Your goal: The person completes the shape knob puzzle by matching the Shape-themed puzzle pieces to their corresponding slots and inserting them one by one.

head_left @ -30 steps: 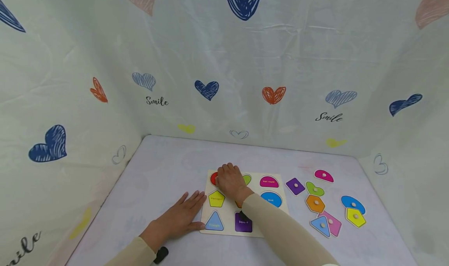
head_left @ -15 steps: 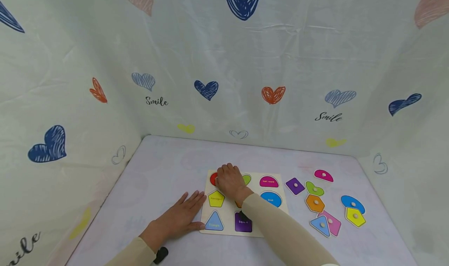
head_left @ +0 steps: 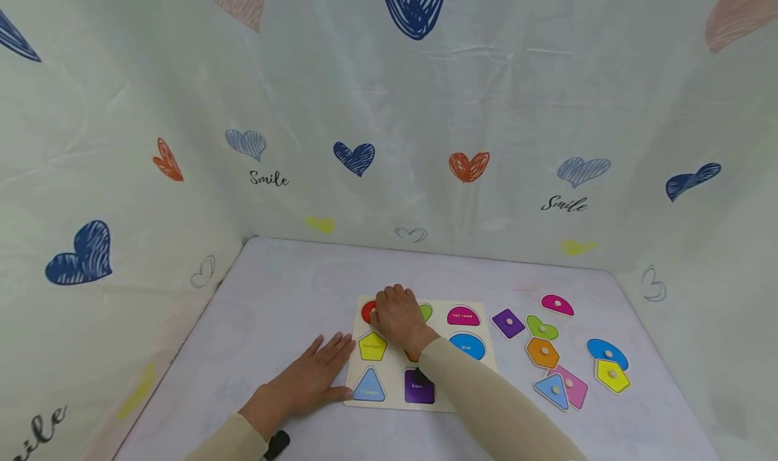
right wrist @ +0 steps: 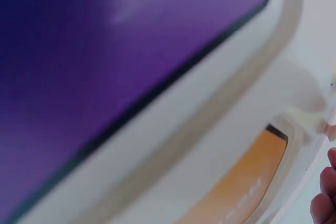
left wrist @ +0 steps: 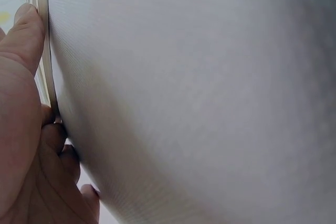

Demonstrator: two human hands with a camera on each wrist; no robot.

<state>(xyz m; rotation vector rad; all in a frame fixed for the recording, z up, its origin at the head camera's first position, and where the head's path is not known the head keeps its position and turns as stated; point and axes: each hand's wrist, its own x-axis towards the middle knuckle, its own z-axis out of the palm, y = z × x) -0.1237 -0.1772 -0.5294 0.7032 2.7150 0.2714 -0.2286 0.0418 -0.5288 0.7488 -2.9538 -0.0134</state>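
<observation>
A cream shape puzzle board [head_left: 395,366] lies on the table, printed with coloured, labelled shapes. My right hand [head_left: 400,316] reaches over its far left part, fingers curled down at the red circle piece [head_left: 367,310], which they seem to pinch; the knob is hidden. That hand and forearm cover part of the green heart, the orange hexagon and the lower right corner. Flat beside the board's left edge rests my left hand [head_left: 310,376], fingers spread, its thumb touching the lower left corner. In the right wrist view the purple square [right wrist: 131,51] fills much of the frame.
Loose knobbed pieces lie right of the board: a purple square [head_left: 508,323], green heart [head_left: 541,327], orange hexagon [head_left: 543,353], blue triangle [head_left: 552,391] overlapping a pink piece [head_left: 574,387], magenta half round [head_left: 557,304], blue oval [head_left: 608,351] and yellow pentagon [head_left: 612,376]. A heart-printed curtain surrounds the table.
Both hands keep their places on and beside the board. The whole head view has shifted slightly; the loose pieces stay where they were.
</observation>
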